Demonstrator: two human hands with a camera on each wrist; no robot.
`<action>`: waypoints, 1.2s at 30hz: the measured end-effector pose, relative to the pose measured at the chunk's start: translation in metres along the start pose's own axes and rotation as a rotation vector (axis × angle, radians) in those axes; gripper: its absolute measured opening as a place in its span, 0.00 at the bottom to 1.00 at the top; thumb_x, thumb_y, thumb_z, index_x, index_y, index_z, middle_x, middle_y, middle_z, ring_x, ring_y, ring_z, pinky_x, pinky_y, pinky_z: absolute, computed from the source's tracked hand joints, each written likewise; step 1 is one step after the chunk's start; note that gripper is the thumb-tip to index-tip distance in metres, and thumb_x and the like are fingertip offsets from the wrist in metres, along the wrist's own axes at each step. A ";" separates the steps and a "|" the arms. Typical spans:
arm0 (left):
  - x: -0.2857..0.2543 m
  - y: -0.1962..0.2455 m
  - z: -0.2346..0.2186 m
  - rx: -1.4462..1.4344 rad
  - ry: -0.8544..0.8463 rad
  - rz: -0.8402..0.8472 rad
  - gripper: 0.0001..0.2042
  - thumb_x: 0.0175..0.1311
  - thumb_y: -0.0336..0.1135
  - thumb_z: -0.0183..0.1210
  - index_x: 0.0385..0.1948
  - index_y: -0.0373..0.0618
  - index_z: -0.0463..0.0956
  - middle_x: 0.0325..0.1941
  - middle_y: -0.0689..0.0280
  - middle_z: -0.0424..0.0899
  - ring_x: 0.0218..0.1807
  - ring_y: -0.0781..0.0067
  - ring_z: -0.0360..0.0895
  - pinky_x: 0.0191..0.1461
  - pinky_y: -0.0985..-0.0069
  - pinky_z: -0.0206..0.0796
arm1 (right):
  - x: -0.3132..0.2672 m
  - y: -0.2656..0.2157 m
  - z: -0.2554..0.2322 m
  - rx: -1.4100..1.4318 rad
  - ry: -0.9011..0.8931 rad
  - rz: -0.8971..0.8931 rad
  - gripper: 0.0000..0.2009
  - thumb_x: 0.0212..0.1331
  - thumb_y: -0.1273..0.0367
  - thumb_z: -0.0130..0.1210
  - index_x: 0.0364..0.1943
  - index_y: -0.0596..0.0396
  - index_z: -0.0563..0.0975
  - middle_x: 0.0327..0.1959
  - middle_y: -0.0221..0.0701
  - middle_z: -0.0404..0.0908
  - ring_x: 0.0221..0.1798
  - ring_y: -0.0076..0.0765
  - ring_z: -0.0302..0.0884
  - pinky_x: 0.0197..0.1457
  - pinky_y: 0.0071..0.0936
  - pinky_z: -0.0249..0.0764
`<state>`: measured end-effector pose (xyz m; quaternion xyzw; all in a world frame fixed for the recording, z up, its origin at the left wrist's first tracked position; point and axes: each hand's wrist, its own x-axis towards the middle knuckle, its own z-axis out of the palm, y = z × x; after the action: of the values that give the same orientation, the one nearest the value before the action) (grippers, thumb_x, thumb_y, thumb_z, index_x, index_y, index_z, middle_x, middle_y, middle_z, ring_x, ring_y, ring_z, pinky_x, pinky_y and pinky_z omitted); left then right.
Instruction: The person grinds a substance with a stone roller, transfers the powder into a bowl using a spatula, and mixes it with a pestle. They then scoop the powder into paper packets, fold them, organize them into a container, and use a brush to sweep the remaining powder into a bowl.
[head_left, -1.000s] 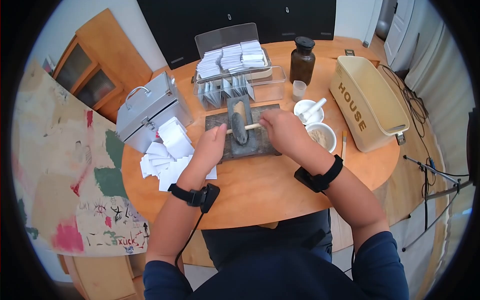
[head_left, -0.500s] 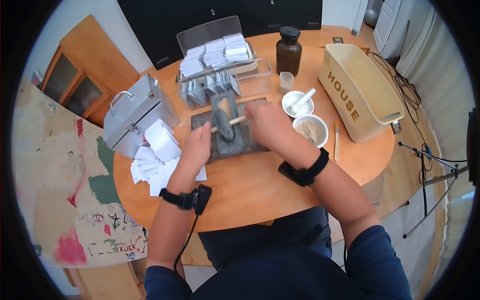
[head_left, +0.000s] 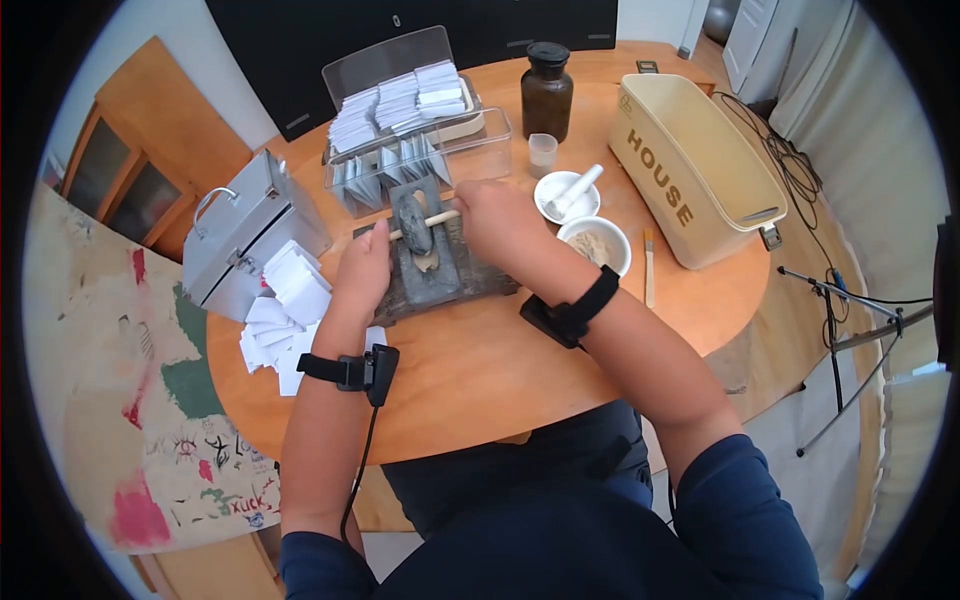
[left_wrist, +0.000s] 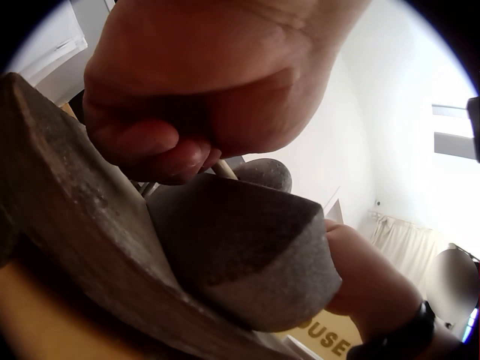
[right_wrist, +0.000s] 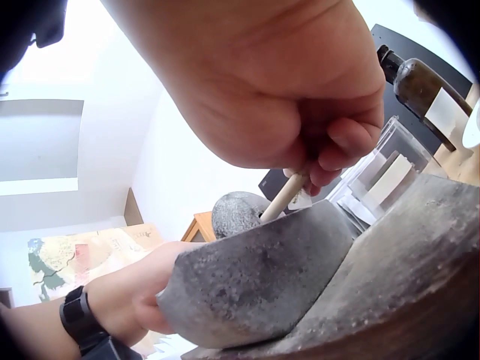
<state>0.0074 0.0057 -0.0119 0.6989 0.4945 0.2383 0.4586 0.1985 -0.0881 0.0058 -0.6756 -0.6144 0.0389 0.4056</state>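
A grey stone grinding wheel [head_left: 414, 224] with a pale wooden axle [right_wrist: 285, 199] stands upright in a boat-shaped stone trough [head_left: 434, 286]. My left hand [head_left: 364, 272] grips the axle's left end, fingers curled round it. On the other end, my right hand [head_left: 508, 224] holds the axle the same way. Tan powder shows in the trough on the near side of the wheel. Under the trough lies a dark, worn board [head_left: 478, 278]. In the right wrist view the trough's raised end hides the wheel's lower part.
White paper slips [head_left: 290, 300] lie beside a silver metal case [head_left: 255, 235] on the left. Behind the board is a clear bin [head_left: 480, 150] of folded packets. To the right stand a brown jar [head_left: 546, 95], a mortar with pestle, a powder bowl [head_left: 622, 235], a brush [head_left: 649, 270] and a cream box [head_left: 680, 190].
Both hands have rolled the wheel away from the body, toward the trough's far end, uncovering powder on the near side. The head view has also shifted, so the table appears further left.
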 end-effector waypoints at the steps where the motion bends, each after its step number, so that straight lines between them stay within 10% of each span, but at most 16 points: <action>1: -0.001 0.007 -0.001 -0.027 -0.003 -0.079 0.25 0.76 0.53 0.42 0.25 0.41 0.71 0.20 0.69 0.70 0.25 0.75 0.66 0.32 0.70 0.60 | 0.002 0.001 -0.001 -0.008 0.010 -0.002 0.08 0.63 0.69 0.52 0.31 0.60 0.79 0.30 0.49 0.81 0.36 0.60 0.79 0.41 0.51 0.74; 5: -0.018 0.005 -0.004 0.059 -0.027 -0.058 0.24 0.77 0.52 0.42 0.24 0.43 0.71 0.20 0.72 0.69 0.23 0.79 0.64 0.29 0.74 0.57 | -0.010 -0.008 -0.007 0.028 -0.018 0.052 0.08 0.63 0.70 0.52 0.31 0.60 0.78 0.30 0.50 0.81 0.36 0.61 0.78 0.41 0.51 0.74; 6: -0.019 0.000 -0.002 0.007 -0.014 -0.038 0.22 0.76 0.55 0.43 0.23 0.51 0.66 0.16 0.75 0.64 0.12 0.82 0.58 0.13 0.79 0.48 | -0.013 -0.006 -0.005 0.020 -0.011 0.032 0.08 0.63 0.70 0.52 0.31 0.60 0.78 0.30 0.50 0.81 0.36 0.61 0.78 0.41 0.51 0.74; 13: -0.001 0.008 0.002 0.014 0.043 0.065 0.22 0.76 0.54 0.43 0.23 0.50 0.67 0.15 0.74 0.64 0.12 0.81 0.59 0.15 0.78 0.50 | -0.001 0.003 0.004 -0.021 0.011 0.058 0.08 0.63 0.69 0.52 0.32 0.60 0.78 0.31 0.49 0.81 0.37 0.61 0.78 0.41 0.50 0.74; 16: -0.018 0.024 -0.001 0.242 0.050 0.069 0.25 0.76 0.51 0.42 0.32 0.34 0.76 0.28 0.50 0.81 0.35 0.54 0.80 0.45 0.60 0.67 | -0.010 -0.001 -0.002 -0.066 -0.090 0.113 0.08 0.63 0.68 0.52 0.33 0.58 0.78 0.32 0.49 0.81 0.37 0.61 0.78 0.42 0.50 0.74; 27: 0.001 0.001 0.005 0.228 0.040 0.104 0.28 0.76 0.51 0.37 0.38 0.30 0.78 0.43 0.38 0.80 0.51 0.36 0.76 0.54 0.54 0.66 | 0.003 0.011 -0.005 -0.068 -0.112 0.040 0.13 0.67 0.64 0.49 0.34 0.61 0.78 0.31 0.50 0.81 0.36 0.60 0.79 0.42 0.49 0.74; 29: 0.003 -0.006 0.005 0.148 0.071 0.103 0.27 0.76 0.51 0.39 0.38 0.30 0.77 0.41 0.40 0.81 0.47 0.37 0.77 0.52 0.55 0.67 | 0.005 0.017 -0.007 0.082 -0.213 0.140 0.15 0.70 0.63 0.48 0.35 0.61 0.79 0.26 0.40 0.81 0.29 0.43 0.79 0.37 0.37 0.74; 32: 0.002 -0.008 0.011 0.060 0.081 0.060 0.25 0.75 0.50 0.43 0.39 0.32 0.76 0.37 0.43 0.81 0.43 0.41 0.78 0.49 0.58 0.68 | 0.005 0.020 -0.007 0.253 -0.266 0.236 0.17 0.70 0.62 0.47 0.34 0.64 0.79 0.29 0.46 0.81 0.37 0.50 0.80 0.43 0.40 0.73; 36: 0.003 -0.011 0.014 -0.106 0.145 0.166 0.15 0.75 0.46 0.50 0.41 0.41 0.73 0.26 0.72 0.71 0.26 0.83 0.67 0.27 0.79 0.61 | 0.003 0.018 -0.005 0.447 -0.259 0.205 0.18 0.71 0.60 0.48 0.42 0.64 0.81 0.30 0.35 0.82 0.33 0.31 0.77 0.41 0.30 0.73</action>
<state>0.0139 0.0037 -0.0286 0.6931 0.4534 0.3511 0.4367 0.2164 -0.0871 -0.0001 -0.6176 -0.5657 0.3003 0.4565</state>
